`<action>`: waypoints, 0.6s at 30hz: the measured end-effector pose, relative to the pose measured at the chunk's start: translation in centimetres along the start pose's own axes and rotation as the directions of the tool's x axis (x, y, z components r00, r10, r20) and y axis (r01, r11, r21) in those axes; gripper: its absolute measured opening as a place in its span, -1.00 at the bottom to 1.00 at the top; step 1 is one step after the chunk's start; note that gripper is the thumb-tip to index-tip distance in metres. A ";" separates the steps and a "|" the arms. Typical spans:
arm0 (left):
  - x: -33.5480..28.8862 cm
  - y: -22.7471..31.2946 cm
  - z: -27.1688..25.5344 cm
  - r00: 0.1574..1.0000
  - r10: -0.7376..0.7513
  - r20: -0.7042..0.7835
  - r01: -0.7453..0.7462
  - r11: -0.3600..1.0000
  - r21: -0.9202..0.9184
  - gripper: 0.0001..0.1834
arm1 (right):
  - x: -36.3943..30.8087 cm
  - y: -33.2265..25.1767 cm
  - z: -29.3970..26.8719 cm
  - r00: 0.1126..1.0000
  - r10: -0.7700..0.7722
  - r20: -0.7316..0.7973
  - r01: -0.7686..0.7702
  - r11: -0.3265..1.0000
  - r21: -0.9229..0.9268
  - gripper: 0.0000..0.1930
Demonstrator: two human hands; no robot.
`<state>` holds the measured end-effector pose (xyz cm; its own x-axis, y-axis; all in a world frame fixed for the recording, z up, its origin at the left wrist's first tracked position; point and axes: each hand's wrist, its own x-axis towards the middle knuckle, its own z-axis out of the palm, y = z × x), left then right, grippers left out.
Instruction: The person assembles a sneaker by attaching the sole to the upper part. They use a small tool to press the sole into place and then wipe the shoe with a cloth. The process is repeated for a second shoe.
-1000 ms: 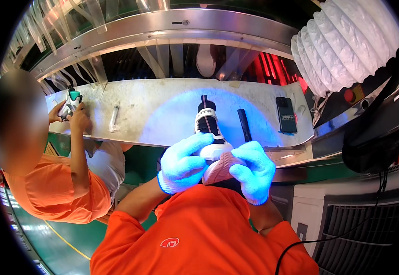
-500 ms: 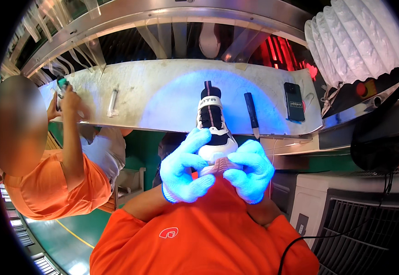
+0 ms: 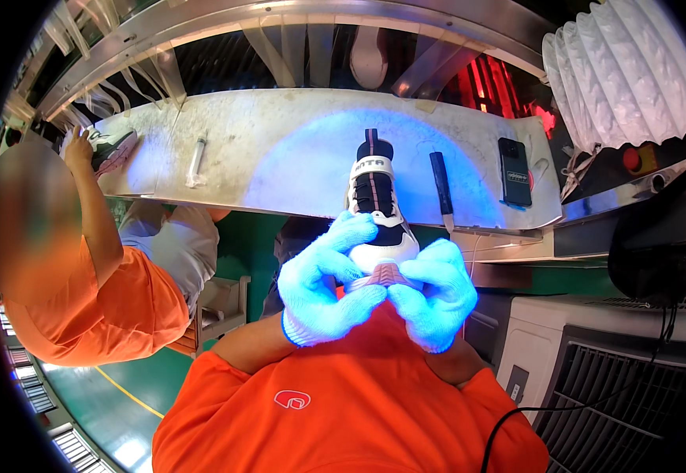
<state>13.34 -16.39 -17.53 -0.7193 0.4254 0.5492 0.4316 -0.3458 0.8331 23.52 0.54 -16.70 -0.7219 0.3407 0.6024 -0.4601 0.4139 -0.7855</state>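
A white and black sneaker (image 3: 373, 189) points its toe at me, its heel end over the bench. At the toe, the pinkish-brown treaded end of a sole (image 3: 384, 276) shows between my hands. Gloved in white knit that glows blue, my left hand (image 3: 319, 288) is closed on the left side of the toe, its thumb under the sole's edge and a finger on the upper. From the right, my right hand (image 3: 440, 293) pinches the same sole end with bent fingers and thumb. Parts of the toe are hidden behind the gloves.
On the pale bench (image 3: 232, 150) lie a dark-handled brush-like tool (image 3: 440, 185), a phone (image 3: 514, 173) and a thin clear tube (image 3: 196, 163). At left, an orange-shirted co-worker (image 3: 114, 315) reaches toward another shoe (image 3: 112, 151). A conveyor holding a shoe (image 3: 369, 57) runs behind; a white duct (image 3: 622, 75) hangs right.
My left thumb has moved right along the sole's edge, toward my right thumb. The sole end now appears more level. At left, the co-worker's hand has moved and a shoe shows beside it.
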 end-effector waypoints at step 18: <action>0.5 -0.2 0.3 1.000 -0.001 -0.024 0.001 1.000 0.005 -0.71 | 0.3 0.6 0.1 0.998 -0.060 -0.035 0.058 0.997 -0.041 -0.62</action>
<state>13.08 -15.85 -17.43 -0.7327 0.4056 0.5466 0.4337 -0.3407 0.8342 22.98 0.77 -17.07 -0.6745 0.3449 0.6528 -0.4800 0.4669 -0.7427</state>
